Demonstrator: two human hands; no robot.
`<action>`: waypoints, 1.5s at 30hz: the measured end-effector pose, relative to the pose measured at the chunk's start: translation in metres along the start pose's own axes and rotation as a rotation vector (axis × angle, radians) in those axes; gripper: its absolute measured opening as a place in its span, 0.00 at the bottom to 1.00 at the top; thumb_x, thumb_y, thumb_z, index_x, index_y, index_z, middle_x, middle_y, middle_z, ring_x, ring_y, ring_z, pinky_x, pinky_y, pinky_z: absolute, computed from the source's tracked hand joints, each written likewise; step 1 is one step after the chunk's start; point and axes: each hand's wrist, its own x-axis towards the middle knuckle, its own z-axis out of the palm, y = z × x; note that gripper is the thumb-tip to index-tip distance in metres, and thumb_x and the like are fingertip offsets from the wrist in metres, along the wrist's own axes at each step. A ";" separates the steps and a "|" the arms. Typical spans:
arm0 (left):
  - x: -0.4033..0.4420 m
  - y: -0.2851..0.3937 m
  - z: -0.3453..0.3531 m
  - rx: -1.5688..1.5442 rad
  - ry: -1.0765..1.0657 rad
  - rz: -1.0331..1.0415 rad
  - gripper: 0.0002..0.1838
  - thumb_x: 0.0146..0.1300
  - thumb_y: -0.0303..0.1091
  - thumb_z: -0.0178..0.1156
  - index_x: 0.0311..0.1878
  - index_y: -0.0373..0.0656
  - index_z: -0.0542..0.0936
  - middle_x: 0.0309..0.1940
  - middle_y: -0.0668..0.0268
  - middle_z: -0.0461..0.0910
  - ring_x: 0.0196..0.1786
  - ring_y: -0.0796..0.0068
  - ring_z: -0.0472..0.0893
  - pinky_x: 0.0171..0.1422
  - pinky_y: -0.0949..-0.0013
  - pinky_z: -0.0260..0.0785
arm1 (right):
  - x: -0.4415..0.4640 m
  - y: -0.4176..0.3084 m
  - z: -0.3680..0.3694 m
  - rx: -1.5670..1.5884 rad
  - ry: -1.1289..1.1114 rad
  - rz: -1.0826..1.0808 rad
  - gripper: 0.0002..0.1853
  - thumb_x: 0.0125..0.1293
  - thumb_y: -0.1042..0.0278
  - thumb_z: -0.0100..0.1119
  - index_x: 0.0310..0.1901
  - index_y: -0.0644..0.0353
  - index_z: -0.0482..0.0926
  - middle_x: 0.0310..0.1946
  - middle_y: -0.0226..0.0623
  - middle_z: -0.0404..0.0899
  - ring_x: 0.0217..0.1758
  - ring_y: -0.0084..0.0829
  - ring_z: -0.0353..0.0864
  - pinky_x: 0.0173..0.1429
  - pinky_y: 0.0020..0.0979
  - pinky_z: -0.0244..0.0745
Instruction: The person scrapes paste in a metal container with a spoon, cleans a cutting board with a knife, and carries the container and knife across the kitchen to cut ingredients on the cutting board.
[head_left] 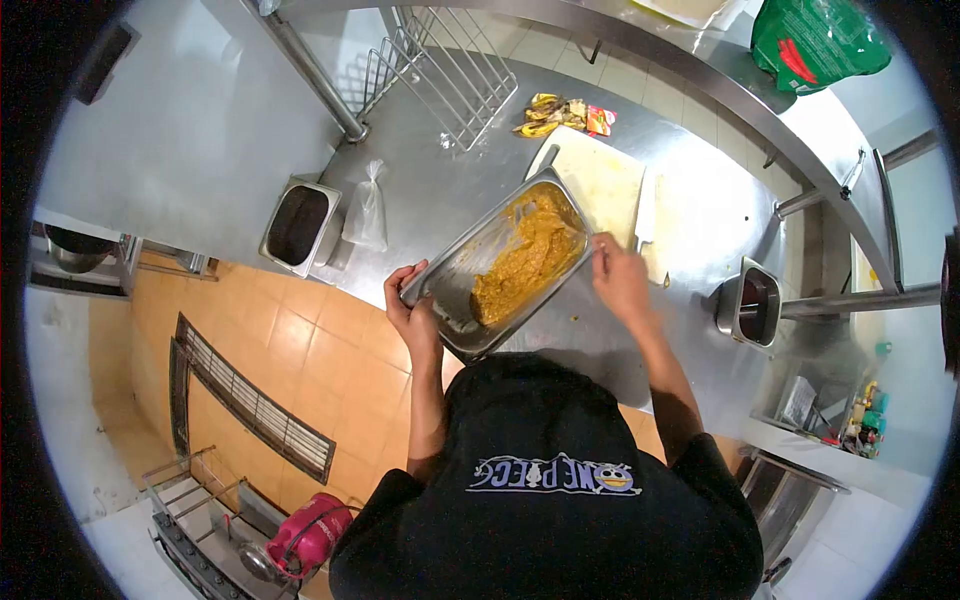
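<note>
A long rectangular steel food pan is tilted in front of my body. Thick orange-brown mash lies along its right side and spreads towards the near end, while the left part of the floor is smeared. My left hand grips the pan's left rim, thumb inside. On the right rim, my right hand is closed around the edge, its fingertips partly hidden. Beyond the pan lies a white cutting board, partly covered by it. A knife with a white handle rests at the board's right side.
Dark peels and a yellow-red wrapper lie behind the board. A wire rack, a tied plastic bag and a steel container stand left. Another container sits right. A metal shelf with a green bag overhangs the far side.
</note>
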 end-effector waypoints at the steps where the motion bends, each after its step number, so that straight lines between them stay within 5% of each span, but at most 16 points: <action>1: 0.001 -0.001 -0.001 -0.009 0.007 -0.017 0.27 0.52 0.09 0.47 0.57 0.37 0.72 0.60 0.49 0.82 0.65 0.62 0.80 0.74 0.62 0.65 | -0.008 0.007 0.016 -0.125 -0.048 -0.034 0.12 0.73 0.67 0.56 0.54 0.55 0.79 0.27 0.50 0.84 0.28 0.53 0.85 0.36 0.52 0.78; 5: 0.004 -0.012 -0.007 -0.048 0.053 -0.064 0.27 0.52 0.09 0.47 0.57 0.37 0.71 0.62 0.49 0.81 0.67 0.61 0.78 0.73 0.62 0.66 | -0.039 0.013 0.042 -0.251 -0.110 -0.101 0.10 0.74 0.67 0.54 0.53 0.54 0.80 0.30 0.51 0.85 0.32 0.55 0.85 0.38 0.52 0.79; 10: 0.008 -0.014 -0.028 0.007 0.098 -0.108 0.27 0.53 0.09 0.48 0.58 0.38 0.72 0.61 0.48 0.81 0.65 0.60 0.79 0.71 0.61 0.68 | -0.068 0.012 0.052 0.089 0.106 -0.127 0.10 0.74 0.67 0.55 0.54 0.53 0.80 0.32 0.50 0.85 0.35 0.55 0.85 0.38 0.52 0.78; 14: 0.018 -0.030 -0.037 -0.108 0.120 -0.109 0.28 0.53 0.09 0.49 0.59 0.37 0.72 0.61 0.49 0.80 0.64 0.61 0.79 0.71 0.61 0.68 | -0.063 0.023 0.059 -0.101 0.002 -0.221 0.09 0.73 0.68 0.55 0.51 0.56 0.79 0.33 0.49 0.85 0.33 0.56 0.84 0.37 0.53 0.76; 28: 0.014 -0.049 -0.055 0.104 0.134 -0.088 0.20 0.67 0.19 0.57 0.62 0.37 0.74 0.60 0.57 0.80 0.63 0.67 0.75 0.71 0.64 0.65 | -0.039 0.001 0.035 0.024 0.009 -0.086 0.10 0.75 0.65 0.52 0.53 0.51 0.80 0.36 0.46 0.87 0.31 0.53 0.86 0.38 0.54 0.78; 32: 0.012 -0.051 -0.059 0.200 0.119 -0.142 0.20 0.68 0.21 0.59 0.63 0.38 0.74 0.59 0.59 0.79 0.62 0.68 0.76 0.70 0.66 0.65 | -0.036 0.001 0.039 0.101 0.082 -0.139 0.09 0.76 0.67 0.52 0.51 0.53 0.81 0.30 0.45 0.85 0.30 0.52 0.84 0.35 0.50 0.75; 34: 0.012 -0.055 -0.063 0.233 0.110 -0.161 0.20 0.68 0.22 0.60 0.63 0.38 0.74 0.58 0.60 0.79 0.61 0.69 0.75 0.69 0.66 0.65 | -0.034 0.008 0.048 -0.185 -0.097 -0.179 0.11 0.74 0.64 0.53 0.54 0.48 0.80 0.37 0.44 0.88 0.32 0.52 0.86 0.38 0.53 0.78; 36: 0.015 -0.057 -0.067 0.301 0.038 -0.095 0.21 0.71 0.29 0.62 0.66 0.41 0.73 0.52 0.63 0.76 0.52 0.73 0.74 0.58 0.71 0.69 | -0.034 0.011 0.051 -0.121 -0.061 -0.186 0.12 0.74 0.65 0.53 0.54 0.47 0.81 0.37 0.44 0.88 0.32 0.52 0.86 0.38 0.53 0.78; 39: 0.004 -0.036 -0.068 0.334 0.028 -0.245 0.26 0.72 0.31 0.62 0.70 0.44 0.67 0.53 0.60 0.76 0.52 0.73 0.76 0.57 0.70 0.70 | -0.034 0.002 0.043 -0.012 -0.021 -0.151 0.12 0.73 0.66 0.53 0.55 0.47 0.81 0.38 0.44 0.88 0.33 0.51 0.87 0.38 0.51 0.79; 42: -0.004 -0.045 -0.080 0.238 0.082 -0.149 0.32 0.73 0.34 0.62 0.75 0.48 0.59 0.53 0.59 0.78 0.55 0.72 0.78 0.52 0.67 0.73 | -0.032 -0.007 0.032 0.061 0.021 -0.094 0.13 0.73 0.67 0.53 0.55 0.47 0.82 0.39 0.43 0.88 0.35 0.49 0.87 0.38 0.50 0.79; 45: -0.018 -0.034 -0.095 0.287 0.060 -0.316 0.32 0.72 0.39 0.64 0.71 0.46 0.57 0.53 0.57 0.76 0.46 0.70 0.80 0.44 0.65 0.73 | -0.033 0.000 0.038 0.002 0.060 -0.116 0.13 0.73 0.67 0.53 0.54 0.48 0.82 0.41 0.43 0.88 0.36 0.48 0.87 0.38 0.50 0.79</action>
